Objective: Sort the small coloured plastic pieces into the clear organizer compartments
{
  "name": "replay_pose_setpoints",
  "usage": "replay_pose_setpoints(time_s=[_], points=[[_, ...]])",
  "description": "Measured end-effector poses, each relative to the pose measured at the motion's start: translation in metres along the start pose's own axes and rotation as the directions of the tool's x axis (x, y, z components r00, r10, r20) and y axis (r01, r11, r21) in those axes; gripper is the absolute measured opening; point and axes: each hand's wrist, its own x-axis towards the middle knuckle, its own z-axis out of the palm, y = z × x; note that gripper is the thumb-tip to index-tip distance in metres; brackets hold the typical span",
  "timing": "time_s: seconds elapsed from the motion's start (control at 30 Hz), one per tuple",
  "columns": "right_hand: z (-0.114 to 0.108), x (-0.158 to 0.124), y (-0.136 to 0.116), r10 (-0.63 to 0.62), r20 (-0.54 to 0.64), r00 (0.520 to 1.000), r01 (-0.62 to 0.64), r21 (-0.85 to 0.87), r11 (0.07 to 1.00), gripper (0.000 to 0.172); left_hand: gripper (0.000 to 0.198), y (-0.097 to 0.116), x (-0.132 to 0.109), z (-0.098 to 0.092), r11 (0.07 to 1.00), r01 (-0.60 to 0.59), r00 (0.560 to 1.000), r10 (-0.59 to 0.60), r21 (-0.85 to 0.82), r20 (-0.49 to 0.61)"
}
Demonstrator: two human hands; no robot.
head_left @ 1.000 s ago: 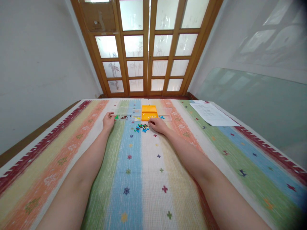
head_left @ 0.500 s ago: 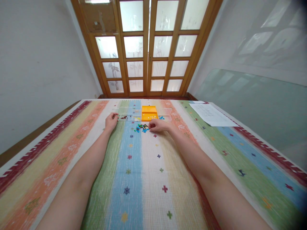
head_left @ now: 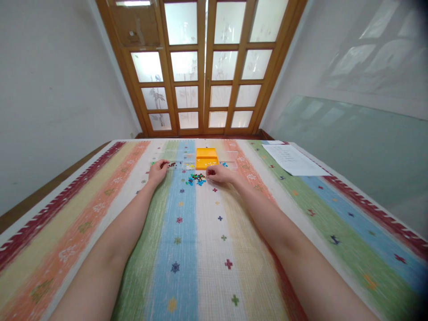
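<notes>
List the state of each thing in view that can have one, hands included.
Orange rectangular plastic box: open, partly filled.
Clear rectangular plastic boxes: apparently open, partly filled.
Small multicoloured pieces: heaped, colours mixed.
White rectangular paper sheet: lying flat.
Striped multicoloured tablecloth: spread out.
Wood-framed glass doors: shut or nearly so.
Left hand: fingers curled, grip unclear.
Right hand: fingers bent beside heap, grip unclear.

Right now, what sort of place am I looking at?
Likely a room in a home, perhaps for dining: a striped, patterned tablecloth spreads below, glazed wooden doors stand beyond, and small coloured pieces lie in a loose pile.
</notes>
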Motion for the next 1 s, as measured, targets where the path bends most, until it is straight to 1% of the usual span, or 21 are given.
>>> replay_pose_setpoints(time_s=[0.07, 0.1, 0.17, 0.23, 0.3, 0.4, 0.53, 0.67, 0.87, 0.93, 1.0], points=[[0.001, -0.002, 0.001, 0.031, -0.175, 0.984, -0.028, 0.021, 0.999, 0.009, 0.027, 0.001, -0.001, 0.001, 1.0, -0.025, 1.0, 0.025, 0.011, 0.013], [0.001, -0.003, 0.001, 0.05, -0.268, 0.962, -0.044, 0.027, 0.999, 0.01, 0.027, 0.001, -0.002, 0.002, 0.999, -0.039, 0.999, 0.039, 0.011, 0.022], [0.0, -0.003, 0.003, 0.108, -0.428, 0.897, -0.101, 0.038, 0.994, 0.015, 0.027, 0.002, -0.003, 0.005, 0.998, -0.068, 0.997, 0.068, 0.012, 0.041], [-0.002, -0.004, 0.004, 0.175, -0.529, 0.83, -0.181, 0.042, 0.983, 0.019, 0.027, 0.004, -0.004, 0.008, 0.996, -0.09, 0.994, 0.089, 0.02, 0.059], [-0.004, -0.004, 0.006, 0.227, -0.582, 0.781, -0.25, 0.043, 0.967, 0.021, 0.027, 0.007, -0.006, 0.011, 0.994, -0.105, 0.992, 0.103, 0.034, 0.074], [-0.005, -0.003, 0.009, 0.272, -0.608, 0.746, -0.313, 0.041, 0.949, 0.02, 0.028, 0.012, -0.008, 0.015, 0.991, -0.126, 0.988, 0.12, 0.05, 0.098], [-0.002, -0.001, 0.014, 0.312, -0.608, 0.73, -0.377, 0.023, 0.926, 0.022, 0.028, 0.017, -0.011, 0.017, 0.99, -0.132, 0.983, 0.124, 0.054, 0.134], [0.0, 0.001, 0.021, 0.317, -0.588, 0.744, -0.391, 0.002, 0.921, 0.026, 0.028, 0.018, -0.012, 0.017, 0.986, -0.153, 0.978, 0.142, 0.063, 0.155], [-0.002, -0.001, 0.027, 0.326, -0.593, 0.736, -0.398, 0.01, 0.917, 0.028, 0.028, 0.017, -0.012, 0.017, 0.984, -0.164, 0.976, 0.151, 0.069, 0.159], [-0.003, -0.002, 0.026, 0.317, -0.576, 0.754, -0.385, 0.004, 0.923, 0.028, 0.028, 0.018, -0.012, 0.016, 0.984, -0.162, 0.975, 0.149, 0.07, 0.162], [-0.002, -0.002, 0.023, 0.295, -0.548, 0.782, -0.362, -0.015, 0.932, 0.027, 0.028, 0.019, -0.012, 0.016, 0.986, -0.153, 0.976, 0.14, 0.068, 0.164]])
